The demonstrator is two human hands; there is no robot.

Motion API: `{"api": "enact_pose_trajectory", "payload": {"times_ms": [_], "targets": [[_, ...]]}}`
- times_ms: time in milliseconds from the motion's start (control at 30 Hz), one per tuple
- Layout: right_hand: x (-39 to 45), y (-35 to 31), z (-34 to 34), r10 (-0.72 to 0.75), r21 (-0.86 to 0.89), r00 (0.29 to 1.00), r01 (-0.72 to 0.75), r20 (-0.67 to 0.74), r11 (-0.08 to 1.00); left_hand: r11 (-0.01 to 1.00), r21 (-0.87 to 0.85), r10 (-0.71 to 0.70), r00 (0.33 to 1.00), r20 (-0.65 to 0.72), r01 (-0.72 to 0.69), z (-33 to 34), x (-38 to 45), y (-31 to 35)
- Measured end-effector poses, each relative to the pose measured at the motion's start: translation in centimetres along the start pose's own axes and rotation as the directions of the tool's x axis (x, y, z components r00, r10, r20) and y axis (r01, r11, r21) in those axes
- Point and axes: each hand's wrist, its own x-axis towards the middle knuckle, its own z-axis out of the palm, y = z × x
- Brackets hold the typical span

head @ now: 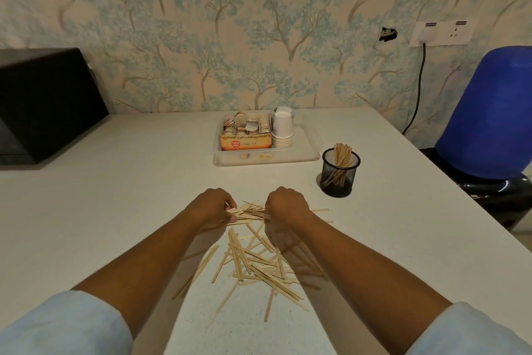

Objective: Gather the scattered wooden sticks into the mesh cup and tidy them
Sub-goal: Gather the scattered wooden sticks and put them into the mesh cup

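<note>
On the white table [115, 210], near its front edge, wooden sticks [253, 262] are scattered in a loose pile. A bunch at its far side is gripped by the curled left hand [211, 207] and right hand [285, 206]. Well apart, at right, the mesh cup [339, 171] is seen upright with sticks inside, beside a plastic tray [308, 150].

The black box-shaped appliance [43, 104] and blue rounded water jug [489, 112] are cut off by the frame's edges, and the orange tea box's [246, 142] label is too small to read.
</note>
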Motion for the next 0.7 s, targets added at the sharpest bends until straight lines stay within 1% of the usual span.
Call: {"api": "enact_pose_trajectory", "payload": {"times_ms": [200, 267, 333, 433, 533, 633, 667, 700], "targets": [[-0.1, 0.9, -0.3, 0.079, 0.142, 0.996, -0.074, -0.029, 0.987, 1.0, -0.016, 0.019, 0.999, -0.045, -0.02, -0.3, -0.5, 0.2], [0.0, 1.1, -0.5, 0.129, 0.225, 0.991, -0.118, -0.033, 0.967, 0.996, -0.084, 0.01, 0.997, -0.074, -0.016, -0.3, -0.5, 0.2], [0.2, 1.3, -0.8, 0.179, 0.316, 0.983, -0.158, -0.04, 0.936, 0.98, -0.199, -0.023, 0.994, -0.105, 0.002, -0.4, -0.6, 0.3], [0.7, 1.5, -1.1, 0.249, 0.469, 0.968, -0.203, -0.038, 0.859, 0.944, -0.329, -0.068, 0.983, -0.168, 0.009, -0.4, -0.6, 0.7], [1.0, 1.5, -1.3, 0.274, 0.649, 0.959, -0.161, -0.076, 0.743, 0.888, -0.46, -0.122, 0.966, -0.227, 0.004, -0.3, -0.4, 1.5], [1.3, 1.0, -1.7, 0.29, 0.754, 0.951, -0.113, -0.105, 0.647, 0.828, -0.561, -0.16, 0.956, -0.246, -0.006, -0.3, -0.1, 2.7], [1.4, 0.8, -1.7, 0.302, 0.776, 0.946, -0.102, -0.118, 0.622, 0.789, -0.614, -0.181, 0.953, -0.244, -0.008, -0.3, 0.0, 3.2], [1.6, 0.6, -1.8, 0.316, 0.8, 0.941, -0.093, -0.125, 0.592, 0.721, -0.693, -0.212, 0.952, -0.223, -0.002, -0.2, 0.1, 3.7]]}}
